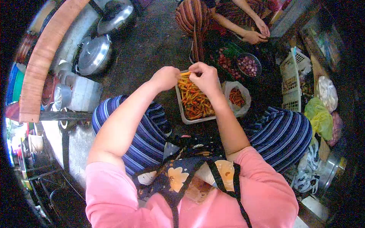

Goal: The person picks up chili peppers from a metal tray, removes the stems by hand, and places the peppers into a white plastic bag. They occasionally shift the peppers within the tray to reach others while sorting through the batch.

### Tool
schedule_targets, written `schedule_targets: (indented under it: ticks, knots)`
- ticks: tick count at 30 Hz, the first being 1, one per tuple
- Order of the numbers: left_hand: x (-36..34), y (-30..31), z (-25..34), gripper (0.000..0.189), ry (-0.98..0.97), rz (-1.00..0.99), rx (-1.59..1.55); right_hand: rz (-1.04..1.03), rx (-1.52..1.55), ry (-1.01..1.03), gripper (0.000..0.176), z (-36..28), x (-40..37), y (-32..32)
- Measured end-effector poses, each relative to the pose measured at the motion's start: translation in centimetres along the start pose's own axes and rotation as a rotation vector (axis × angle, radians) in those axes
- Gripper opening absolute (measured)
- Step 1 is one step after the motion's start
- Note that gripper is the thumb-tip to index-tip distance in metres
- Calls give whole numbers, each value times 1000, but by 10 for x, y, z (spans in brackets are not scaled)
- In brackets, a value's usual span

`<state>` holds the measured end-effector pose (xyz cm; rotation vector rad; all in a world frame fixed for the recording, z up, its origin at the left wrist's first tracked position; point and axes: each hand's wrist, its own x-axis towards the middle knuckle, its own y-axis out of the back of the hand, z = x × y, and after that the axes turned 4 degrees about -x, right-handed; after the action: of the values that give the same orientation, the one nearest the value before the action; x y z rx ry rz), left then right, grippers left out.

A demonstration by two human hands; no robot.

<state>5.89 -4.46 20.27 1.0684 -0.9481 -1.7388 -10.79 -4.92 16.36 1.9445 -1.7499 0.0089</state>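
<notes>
A rectangular, light-coloured tub (188, 121) full of orange, yellow and red chillies (194, 99) stands on the dark floor in front of me. Over its far edge, my left hand (166, 78) is closed, its fingertips pressed together by a yellow-orange chilli (186, 74). The fingers of my right hand (205, 78) pinch the same chilli from the other side. Both hands are close together, above the far end of the tub. Right of the tub sits a clear plastic bag (244, 109) with small reddish pieces (237, 97) inside.
Ahead at the right, a co-worker's hands (260, 34) are near a bowl of chopped shallots (247, 65). Lidded metal pots (94, 55) stand at the left, by a wooden beam (45, 49). A white plastic crate (291, 81) and plastic bags (318, 116) are at the right.
</notes>
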Motion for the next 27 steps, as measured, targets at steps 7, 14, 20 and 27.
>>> schedule_targets:
  ticks: [7,14,20,27]
  knots:
    - [-3,7,4,19,20,-5,-162,-52,302,-167,13,14,6,6]
    - [-1,-1,2,19,-55,131,-160,-47,498,-312,15,33,6,-2]
    - [0,0,1,18,-70,122,-169,15,364,-287,15,42,7,-3]
    - [1,3,-1,19,-4,87,-227,-137,289,-208,20,39,9,8]
